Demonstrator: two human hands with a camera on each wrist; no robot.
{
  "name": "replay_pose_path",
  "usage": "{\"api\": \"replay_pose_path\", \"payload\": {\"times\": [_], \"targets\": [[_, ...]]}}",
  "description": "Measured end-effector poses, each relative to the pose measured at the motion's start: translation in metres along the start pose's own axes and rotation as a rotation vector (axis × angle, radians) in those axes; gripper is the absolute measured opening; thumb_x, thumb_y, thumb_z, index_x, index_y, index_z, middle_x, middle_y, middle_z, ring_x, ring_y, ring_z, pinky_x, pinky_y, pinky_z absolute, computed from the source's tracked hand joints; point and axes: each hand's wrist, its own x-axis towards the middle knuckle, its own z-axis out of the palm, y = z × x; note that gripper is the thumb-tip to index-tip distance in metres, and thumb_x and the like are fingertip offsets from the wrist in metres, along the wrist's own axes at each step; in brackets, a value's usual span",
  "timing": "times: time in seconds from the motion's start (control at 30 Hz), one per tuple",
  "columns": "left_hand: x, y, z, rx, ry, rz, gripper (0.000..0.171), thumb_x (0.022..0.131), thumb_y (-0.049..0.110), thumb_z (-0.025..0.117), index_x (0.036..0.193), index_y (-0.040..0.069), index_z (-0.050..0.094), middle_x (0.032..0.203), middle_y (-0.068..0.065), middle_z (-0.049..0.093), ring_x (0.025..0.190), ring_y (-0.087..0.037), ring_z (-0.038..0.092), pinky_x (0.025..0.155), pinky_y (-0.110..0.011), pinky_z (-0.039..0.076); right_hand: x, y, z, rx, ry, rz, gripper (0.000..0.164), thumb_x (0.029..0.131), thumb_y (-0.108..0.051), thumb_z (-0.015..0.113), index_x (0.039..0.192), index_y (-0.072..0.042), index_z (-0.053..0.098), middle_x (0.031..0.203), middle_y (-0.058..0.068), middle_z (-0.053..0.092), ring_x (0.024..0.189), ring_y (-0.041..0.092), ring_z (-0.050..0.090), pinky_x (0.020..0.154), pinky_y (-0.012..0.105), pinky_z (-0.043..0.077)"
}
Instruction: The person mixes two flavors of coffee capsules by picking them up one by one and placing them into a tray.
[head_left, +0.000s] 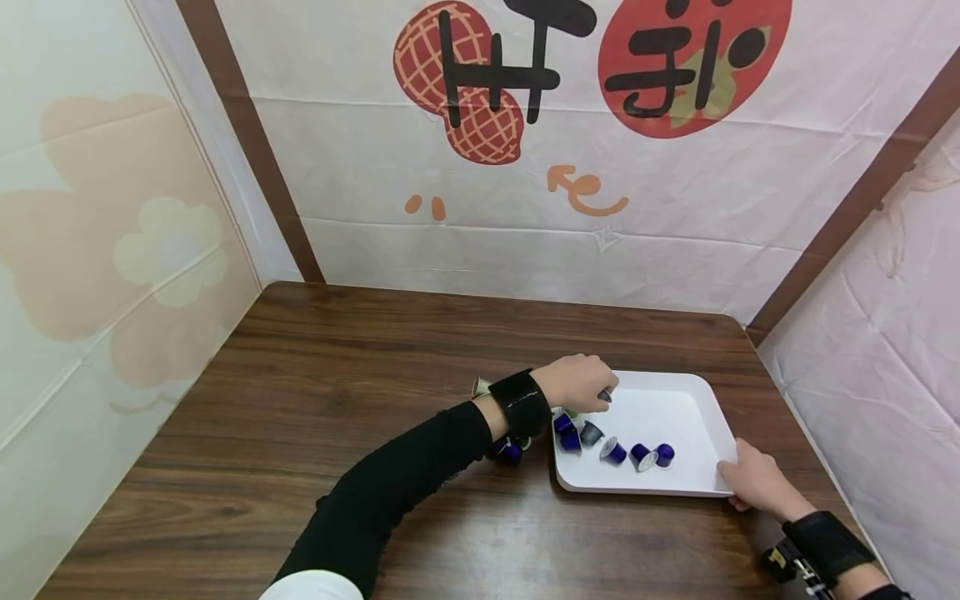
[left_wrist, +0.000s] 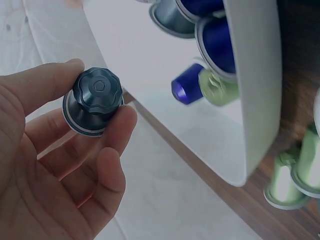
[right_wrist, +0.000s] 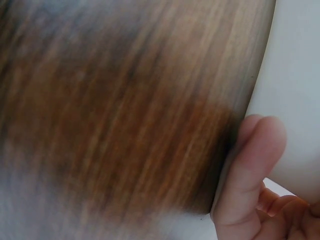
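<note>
My left hand [head_left: 576, 382] pinches a dark grey coffee capsule [left_wrist: 95, 97] between thumb and fingers, over the left back part of the white tray [head_left: 675, 398]. At the tray's front right corner, my right hand [head_left: 759, 478] grips the rim; in the right wrist view its thumb [right_wrist: 260, 150] lies against the white wall. Inside the tray are several blue capsules [head_left: 612, 451], a grey capsule [head_left: 592, 432] and a green capsule [left_wrist: 218, 91], mostly near the left and front sides.
Beside the tray's left wall, green capsules [left_wrist: 286, 182] and a blue capsule [head_left: 512, 451] lie on the brown wooden table [head_left: 315, 375], partly hidden by the left wrist. A white printed cloth [head_left: 480, 250] hangs behind the table, with cloth walls on both sides.
</note>
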Motion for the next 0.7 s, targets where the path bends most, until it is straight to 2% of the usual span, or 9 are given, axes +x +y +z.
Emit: {"api": "replay_pose_path", "payload": {"times": [0.37,0.47,0.6,0.7], "targets": [[0.02,0.022,0.016,0.069,-0.012,0.013,0.015,0.091,0.026,0.061,0.08,0.017,0.056,0.073,0.009,0.05,0.062,-0.004,0.042,0.053,-0.018,0.032,0.0,-0.001,0.0,0.002,-0.004,0.012,0.044,0.088,-0.005,0.039,0.122,0.021,0.029,0.069,0.015,0.05,0.05,0.02,0.055,0.045,0.033,0.049],[0.023,0.026,0.019,0.084,-0.02,-0.003,0.014,0.09,0.026,0.062,0.08,0.018,0.057,0.074,0.01,0.052,0.062,-0.004,0.044,0.053,-0.018,0.034,-0.001,-0.002,0.0,0.004,-0.004,0.013,0.044,0.088,-0.005,0.039,0.121,0.021,0.029,0.069,0.015,0.05,0.05,0.02,0.055,0.046,0.033,0.049],[0.026,0.031,0.02,0.073,-0.025,-0.007,0.013,0.091,0.026,0.062,0.081,0.018,0.058,0.073,0.01,0.052,0.062,-0.004,0.045,0.052,-0.018,0.034,-0.001,-0.002,0.0,0.004,-0.002,0.009,0.044,0.088,-0.005,0.039,0.121,0.021,0.029,0.07,0.015,0.05,0.05,0.02,0.055,0.045,0.033,0.049],[0.027,0.033,0.022,0.059,-0.02,0.008,0.011,0.091,0.027,0.062,0.088,0.016,0.062,0.079,0.009,0.056,0.066,-0.004,0.048,0.055,-0.018,0.037,-0.001,-0.003,0.0,0.003,-0.002,0.008,0.044,0.088,-0.005,0.039,0.122,0.022,0.028,0.07,0.015,0.05,0.05,0.02,0.055,0.045,0.033,0.049]]}}
